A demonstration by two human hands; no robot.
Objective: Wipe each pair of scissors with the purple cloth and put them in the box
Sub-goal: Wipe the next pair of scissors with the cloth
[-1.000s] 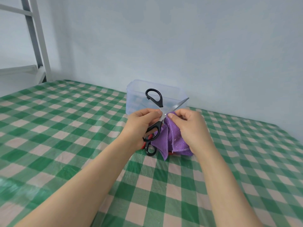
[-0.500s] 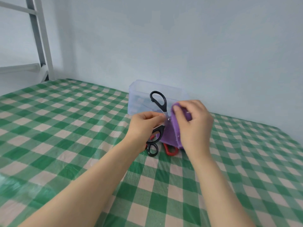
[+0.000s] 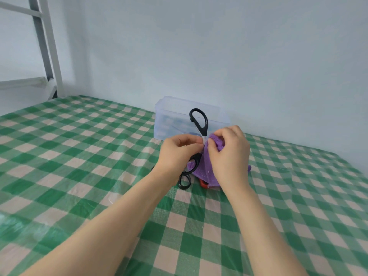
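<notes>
My left hand [image 3: 179,154] pinches a pair of black-handled scissors [image 3: 200,121] near the pivot, one handle loop pointing up, the other down behind my fingers. My right hand [image 3: 229,154] grips the purple cloth [image 3: 205,166] folded over the blades, which are hidden inside it. Below my hands, on the table, lie another black scissor handle [image 3: 184,182] and a red handle [image 3: 204,184], mostly covered by the cloth. The clear plastic box [image 3: 171,112] stands just behind, open at the top.
The table carries a green and white checked cover [image 3: 89,166] and ends at a pale wall close behind the box. A grey metal frame [image 3: 47,46] rises at the far left corner.
The cloth has slid up over the open blades, which showed a second ago and are now covered. Both hands have risen slightly toward the box.
</notes>
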